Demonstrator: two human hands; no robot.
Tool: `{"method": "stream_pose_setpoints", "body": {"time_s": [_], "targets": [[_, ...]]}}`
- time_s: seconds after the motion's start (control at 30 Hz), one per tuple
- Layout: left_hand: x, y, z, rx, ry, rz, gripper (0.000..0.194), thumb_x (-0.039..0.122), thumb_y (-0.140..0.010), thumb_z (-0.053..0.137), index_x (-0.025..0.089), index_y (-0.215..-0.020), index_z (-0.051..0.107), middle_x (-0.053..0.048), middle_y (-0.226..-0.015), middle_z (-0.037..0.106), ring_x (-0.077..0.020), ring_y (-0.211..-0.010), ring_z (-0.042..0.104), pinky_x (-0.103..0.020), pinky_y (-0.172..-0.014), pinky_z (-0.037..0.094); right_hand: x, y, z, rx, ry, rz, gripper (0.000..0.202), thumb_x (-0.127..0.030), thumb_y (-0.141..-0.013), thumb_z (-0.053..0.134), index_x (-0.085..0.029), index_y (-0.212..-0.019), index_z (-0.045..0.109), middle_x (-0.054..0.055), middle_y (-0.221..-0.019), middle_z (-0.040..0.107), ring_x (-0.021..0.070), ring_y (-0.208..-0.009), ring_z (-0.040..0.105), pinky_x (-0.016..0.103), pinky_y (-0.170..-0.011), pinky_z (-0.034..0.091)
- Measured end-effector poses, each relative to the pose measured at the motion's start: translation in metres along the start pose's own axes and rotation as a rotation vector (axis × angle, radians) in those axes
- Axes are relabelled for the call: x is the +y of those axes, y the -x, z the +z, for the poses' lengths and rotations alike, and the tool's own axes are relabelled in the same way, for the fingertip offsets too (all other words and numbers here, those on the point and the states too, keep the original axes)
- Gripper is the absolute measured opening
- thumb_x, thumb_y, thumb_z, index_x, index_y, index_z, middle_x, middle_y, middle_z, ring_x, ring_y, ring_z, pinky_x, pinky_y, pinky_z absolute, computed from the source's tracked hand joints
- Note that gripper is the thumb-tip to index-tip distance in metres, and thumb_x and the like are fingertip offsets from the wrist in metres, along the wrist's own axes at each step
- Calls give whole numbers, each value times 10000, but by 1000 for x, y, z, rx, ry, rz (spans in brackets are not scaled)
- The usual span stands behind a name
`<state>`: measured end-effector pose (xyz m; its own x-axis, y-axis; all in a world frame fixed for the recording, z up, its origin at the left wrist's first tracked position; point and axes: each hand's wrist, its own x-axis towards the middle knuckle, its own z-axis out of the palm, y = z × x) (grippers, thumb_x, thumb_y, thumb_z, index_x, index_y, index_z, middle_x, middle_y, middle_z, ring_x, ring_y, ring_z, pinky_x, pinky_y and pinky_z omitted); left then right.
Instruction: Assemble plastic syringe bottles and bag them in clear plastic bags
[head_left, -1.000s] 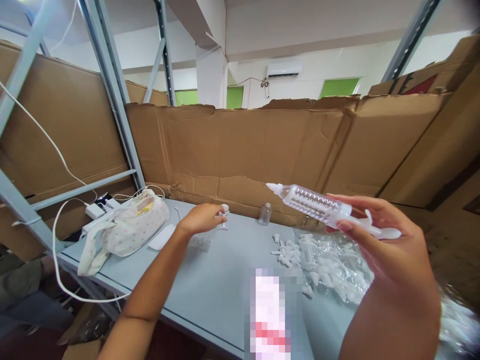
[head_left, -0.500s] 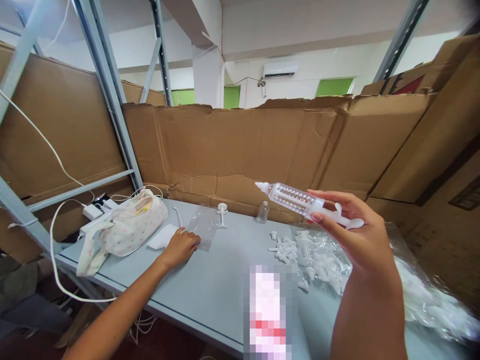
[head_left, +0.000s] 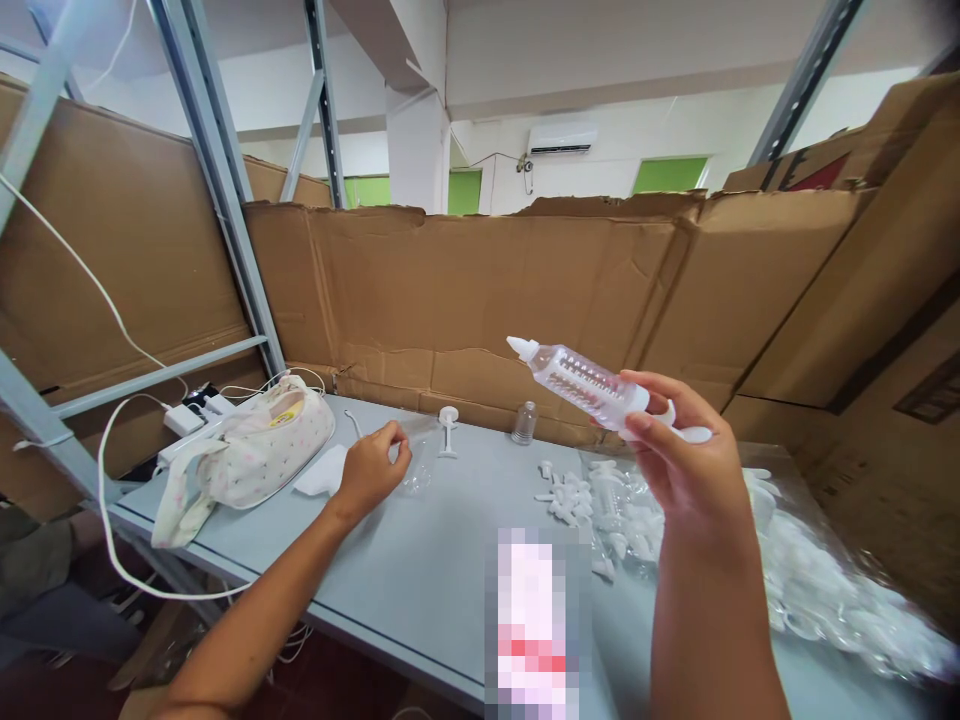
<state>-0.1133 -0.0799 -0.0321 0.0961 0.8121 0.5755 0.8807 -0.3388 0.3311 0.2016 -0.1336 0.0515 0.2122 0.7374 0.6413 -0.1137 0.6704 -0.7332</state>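
Observation:
My right hand (head_left: pixel 679 440) is wrapped round the rear end of a clear syringe-like tube (head_left: pixel 581 385), whose white pointed tip (head_left: pixel 523 348) faces up and left. Over the left part of the table, my left hand (head_left: pixel 377 465) is closed, thumb and fingers pinched together at a clear plastic bag (head_left: pixel 420 465); part of the bag lies hidden behind the hand. A white plunger-like piece (head_left: pixel 448 432) lies right of the bag. Farther right stands a small clear cup (head_left: pixel 524 424). Several small white parts (head_left: pixel 568 498) lie in a loose heap below it.
Clear bags of white parts (head_left: pixel 832 570) cover the right side of the grey table (head_left: pixel 405 610). A white dotted cloth pouch (head_left: pixel 259 455) and a power strip (head_left: pixel 182 422) sit at left. Cardboard walls (head_left: pixel 495 290) enclose the back. A blurred patch covers the front.
My left hand has lifted and shifted slightly right, its fingers drawing into a pinch. My right hand has moved a little left with the tube, and the plunger sits farther into it.

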Motion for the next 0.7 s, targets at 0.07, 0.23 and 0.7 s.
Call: {"method": "stream_pose_setpoints", "body": {"time_s": [0.07, 0.23, 0.7], "targets": [[16, -5, -3, 111, -9, 71, 49, 210, -841, 463, 212, -822, 508, -3, -821, 697, -173, -700, 637, -283, -647, 425, 6, -2, 5, -54, -179, 93, 328, -405, -650, 771, -279, -947, 709, 31, -931, 699, 244, -917, 654, 457, -776, 579], [61, -16, -5, 430, -24, 396, 85, 120, -810, 471, 196, -838, 493, -20, -778, 687, -167, -678, 619, -294, -672, 448, 26, -3, 23, -183, -453, 408, 298, -393, -717, 681, -295, -998, 674, 11, -1076, 695, 263, -1041, 624, 589, -858, 532], [113, -12, 19, 297, -75, 838, 74, 201, -905, 515, 186, -929, 583, -47, -1128, 673, -190, -989, 608, -384, -947, 415, 36, -7, 26, -9, -395, 256, 251, -299, -700, 735, -266, -945, 688, -2, -933, 731, 208, -893, 689, 456, -913, 535]]}}
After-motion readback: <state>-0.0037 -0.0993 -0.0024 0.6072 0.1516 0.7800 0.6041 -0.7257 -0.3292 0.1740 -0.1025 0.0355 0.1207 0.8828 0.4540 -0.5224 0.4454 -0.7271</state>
